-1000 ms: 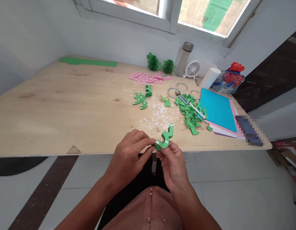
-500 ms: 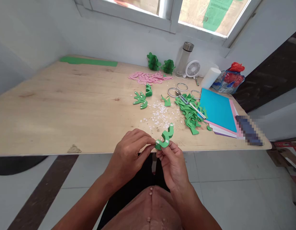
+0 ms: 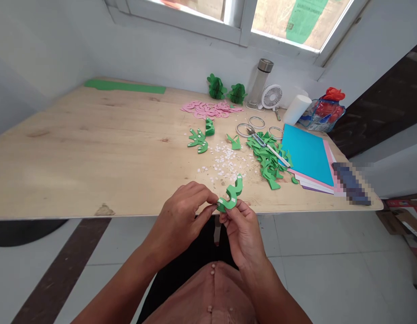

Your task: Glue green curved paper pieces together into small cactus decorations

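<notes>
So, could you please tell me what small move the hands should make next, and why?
Perhaps the left hand should pick at the white patch on the left end of the curved green piece, since its fingertips are right beside that patch and the right hand grips the piece.

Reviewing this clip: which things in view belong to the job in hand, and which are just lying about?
Likely in the job:
curved green piece, held between left hand and right hand
green pieces with white patches
scattered white bits

Apparently lying about:
bottle
small fan
white roll
blue sheet
</notes>
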